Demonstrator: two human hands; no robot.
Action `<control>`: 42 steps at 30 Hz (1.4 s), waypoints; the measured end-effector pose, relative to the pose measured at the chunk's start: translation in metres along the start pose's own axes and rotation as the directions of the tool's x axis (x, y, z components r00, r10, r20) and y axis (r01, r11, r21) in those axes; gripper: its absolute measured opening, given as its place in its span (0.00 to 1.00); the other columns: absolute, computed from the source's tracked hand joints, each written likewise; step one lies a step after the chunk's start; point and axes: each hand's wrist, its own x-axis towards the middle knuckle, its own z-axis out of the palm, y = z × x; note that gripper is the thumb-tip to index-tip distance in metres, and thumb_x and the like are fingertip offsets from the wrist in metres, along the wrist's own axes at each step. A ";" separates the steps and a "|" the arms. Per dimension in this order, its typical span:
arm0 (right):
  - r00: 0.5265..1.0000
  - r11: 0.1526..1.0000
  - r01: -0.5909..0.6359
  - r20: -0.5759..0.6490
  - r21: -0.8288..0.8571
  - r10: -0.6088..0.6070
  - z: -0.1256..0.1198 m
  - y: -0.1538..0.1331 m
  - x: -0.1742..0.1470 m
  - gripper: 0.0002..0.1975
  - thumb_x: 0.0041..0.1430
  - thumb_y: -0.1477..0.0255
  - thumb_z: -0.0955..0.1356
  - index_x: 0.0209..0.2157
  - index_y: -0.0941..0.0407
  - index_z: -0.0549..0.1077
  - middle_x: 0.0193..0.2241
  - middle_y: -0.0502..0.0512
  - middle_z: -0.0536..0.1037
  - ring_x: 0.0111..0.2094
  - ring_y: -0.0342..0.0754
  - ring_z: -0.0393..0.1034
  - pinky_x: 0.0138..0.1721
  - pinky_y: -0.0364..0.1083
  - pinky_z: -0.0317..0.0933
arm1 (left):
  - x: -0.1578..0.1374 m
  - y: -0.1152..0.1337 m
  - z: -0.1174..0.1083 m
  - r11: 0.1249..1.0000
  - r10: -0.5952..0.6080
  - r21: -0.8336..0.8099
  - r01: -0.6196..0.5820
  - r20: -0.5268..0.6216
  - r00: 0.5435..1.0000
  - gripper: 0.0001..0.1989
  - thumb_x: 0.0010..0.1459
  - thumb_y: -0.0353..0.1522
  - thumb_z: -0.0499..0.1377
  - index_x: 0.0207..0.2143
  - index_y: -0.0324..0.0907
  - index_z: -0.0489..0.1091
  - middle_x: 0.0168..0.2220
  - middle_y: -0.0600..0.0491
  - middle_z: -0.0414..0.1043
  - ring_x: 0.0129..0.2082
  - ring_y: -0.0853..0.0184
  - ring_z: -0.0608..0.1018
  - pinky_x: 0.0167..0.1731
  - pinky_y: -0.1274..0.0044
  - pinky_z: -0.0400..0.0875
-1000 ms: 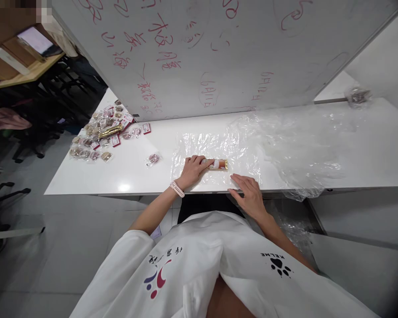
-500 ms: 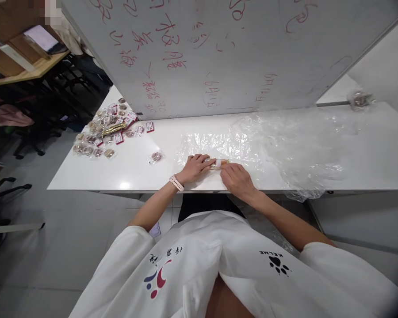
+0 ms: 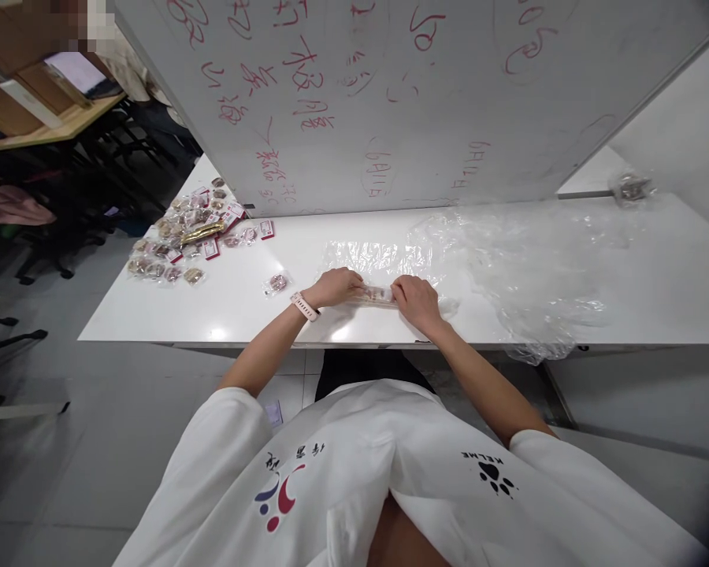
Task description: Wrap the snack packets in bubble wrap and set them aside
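Between left hand (image 3: pixel 335 287) and right hand (image 3: pixel 418 303), film-wrapped packet (image 3: pixel 378 294), long axis left-to-right, both hands pinching its ends

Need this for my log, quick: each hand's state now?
Left hand: closed, holding one end of the film-covered packet.
Right hand: closed, holding the other end.

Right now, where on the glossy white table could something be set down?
Bare table shows between the lone wrapped purplish snack and the front edge, and at right, past the crumpled clear film. Crowded: far left, under heaped wrapped snacks; the middle, where left hand and right hand grip a slim bar in clear plastic.
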 end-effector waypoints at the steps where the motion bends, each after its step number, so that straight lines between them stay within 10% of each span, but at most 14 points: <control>1: 1.000 1.000 0.010 -0.027 -0.005 -0.010 0.003 0.001 -0.002 0.15 0.68 0.72 0.57 0.31 0.55 0.71 0.30 0.57 0.76 0.33 0.51 0.67 0.37 0.49 0.53 | 0.003 -0.001 -0.002 1.000 -0.031 0.005 0.031 0.027 0.999 0.11 0.55 0.37 0.62 0.22 0.44 0.76 0.24 0.51 0.74 0.24 0.65 0.74 0.31 0.74 0.63; 11: 0.976 0.981 0.055 -0.199 -0.185 -0.092 -0.003 -0.013 -0.003 0.14 0.66 0.78 0.60 0.33 0.57 0.76 0.40 0.62 0.77 0.43 0.55 0.63 0.45 0.54 0.52 | 0.012 0.009 0.016 0.811 0.059 0.567 -0.144 0.165 0.984 0.07 0.61 0.27 0.55 0.32 0.38 0.73 0.29 0.44 0.75 0.39 0.55 0.75 0.49 0.63 0.62; 18: 0.947 0.950 0.307 -0.075 -0.062 -0.311 0.013 -0.032 -0.024 0.19 0.71 0.67 0.59 0.57 0.58 0.70 0.54 0.62 0.74 0.53 0.56 0.64 0.52 0.53 0.56 | 0.004 0.003 0.023 0.850 0.178 0.491 -0.189 0.069 0.982 0.08 0.60 0.26 0.54 0.32 0.39 0.73 0.33 0.44 0.75 0.44 0.55 0.74 0.61 0.54 0.52; 24: 0.972 0.973 0.232 0.031 0.012 -0.232 0.020 -0.023 -0.018 0.21 0.72 0.68 0.56 0.61 0.56 0.67 0.57 0.59 0.73 0.56 0.53 0.65 0.56 0.52 0.57 | 0.008 -0.023 0.002 0.914 0.086 0.405 -0.012 -0.165 0.983 0.06 0.57 0.30 0.59 0.28 0.44 0.74 0.36 0.47 0.74 0.50 0.53 0.72 0.65 0.47 0.42; 28: 0.980 0.981 0.193 0.036 0.030 -0.194 0.023 -0.021 -0.017 0.21 0.72 0.71 0.55 0.61 0.54 0.66 0.57 0.58 0.73 0.57 0.52 0.64 0.55 0.51 0.58 | -0.030 -0.032 -0.014 0.949 -0.269 -0.030 0.313 -0.591 0.761 0.07 0.62 0.36 0.58 0.40 0.44 0.72 0.50 0.45 0.71 0.56 0.54 0.69 0.61 0.51 0.58; 32: 0.986 0.986 0.167 0.004 0.027 -0.167 0.027 -0.025 -0.020 0.22 0.72 0.71 0.55 0.62 0.55 0.66 0.57 0.59 0.73 0.56 0.54 0.64 0.54 0.52 0.58 | -0.087 -0.008 0.004 0.602 -0.751 -0.772 0.202 -0.461 0.473 0.16 0.59 0.35 0.62 0.49 0.45 0.66 0.55 0.45 0.68 0.52 0.61 0.74 0.52 0.65 0.73; 37: 0.983 0.982 0.185 -0.004 -0.046 -0.185 0.030 -0.032 -0.022 0.28 0.67 0.80 0.56 0.65 0.51 0.62 0.60 0.62 0.68 0.57 0.57 0.61 0.55 0.56 0.55 | -0.105 0.021 0.031 -0.043 -0.798 -0.996 0.081 0.083 0.597 0.13 0.52 0.29 0.69 0.39 0.41 0.71 0.44 0.45 0.77 0.46 0.62 0.80 0.48 0.69 0.77; 42: 0.979 0.977 0.203 0.011 -0.064 -0.203 0.032 -0.031 -0.023 0.32 0.63 0.83 0.56 0.65 0.48 0.63 0.60 0.61 0.68 0.57 0.58 0.59 0.54 0.58 0.56 | -0.066 0.012 0.029 0.066 -0.758 -0.989 0.133 0.037 0.651 0.14 0.44 0.28 0.73 0.31 0.37 0.71 0.32 0.50 0.77 0.35 0.67 0.80 0.42 0.72 0.76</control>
